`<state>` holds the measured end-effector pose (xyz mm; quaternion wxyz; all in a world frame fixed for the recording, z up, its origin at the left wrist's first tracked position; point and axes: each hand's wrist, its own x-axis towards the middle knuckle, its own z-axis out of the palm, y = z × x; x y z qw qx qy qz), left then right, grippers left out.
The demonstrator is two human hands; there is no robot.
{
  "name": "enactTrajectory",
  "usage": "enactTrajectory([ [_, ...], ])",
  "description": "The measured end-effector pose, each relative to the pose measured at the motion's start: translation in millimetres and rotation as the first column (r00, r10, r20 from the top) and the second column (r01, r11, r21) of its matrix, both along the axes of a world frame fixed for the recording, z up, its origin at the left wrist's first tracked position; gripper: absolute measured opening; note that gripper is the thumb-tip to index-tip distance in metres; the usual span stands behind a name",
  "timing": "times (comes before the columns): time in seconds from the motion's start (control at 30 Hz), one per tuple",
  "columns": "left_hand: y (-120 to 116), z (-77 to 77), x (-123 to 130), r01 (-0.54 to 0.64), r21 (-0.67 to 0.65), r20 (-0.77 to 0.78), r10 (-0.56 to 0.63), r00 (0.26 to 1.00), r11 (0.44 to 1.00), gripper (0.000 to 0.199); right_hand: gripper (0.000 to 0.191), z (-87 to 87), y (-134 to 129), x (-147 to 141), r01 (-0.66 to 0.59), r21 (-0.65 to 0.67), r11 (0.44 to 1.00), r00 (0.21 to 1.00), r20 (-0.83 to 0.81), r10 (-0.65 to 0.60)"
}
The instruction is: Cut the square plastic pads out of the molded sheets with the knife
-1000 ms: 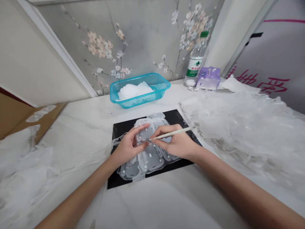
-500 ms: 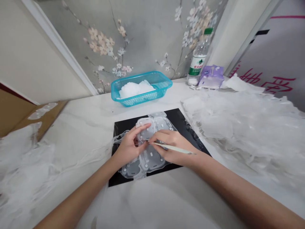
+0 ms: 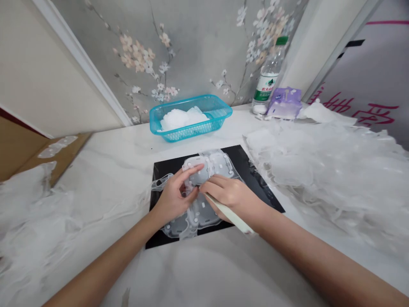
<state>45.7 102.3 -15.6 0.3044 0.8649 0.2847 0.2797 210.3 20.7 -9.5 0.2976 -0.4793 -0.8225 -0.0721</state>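
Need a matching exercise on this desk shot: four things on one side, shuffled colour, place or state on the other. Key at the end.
Things
1. basket
2. bottle
3. flat sheet
4. pen-like tool

Descriptions
A. black, under translucent plastic pieces
B. pale, in the right hand
C. teal, holding white material
D. green-capped, upright beside a purple pack

Right pairs: 1-C, 2-D, 3-A, 4-B
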Motion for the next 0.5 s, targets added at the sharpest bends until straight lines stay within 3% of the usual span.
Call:
enactTrajectory([
  [0.23,-5.1,3.2,3.1,0.062,0.002,0.000,-0.062,0.998,0.998,0.044,0.016,-11.2,3.9,1.1,-0.008,-0.038,0.999,1.000,0.006,0.008],
  [0.37,-3.4,0.2,3.4,0.070,-0.064,0.048,-0.067,0.997,0.996,0.048,0.011,-7.1,5.2,6.6,-0.040,-0.183,0.982,0.970,-0.244,-0.006],
  [0.5,1.3,-4.8,2.7,0.079,-0.119,0.120,-0.064,0.991,0.990,0.050,0.010,5.1,6.9,16.9,-0.157,-0.269,0.950,0.901,-0.434,0.025],
])
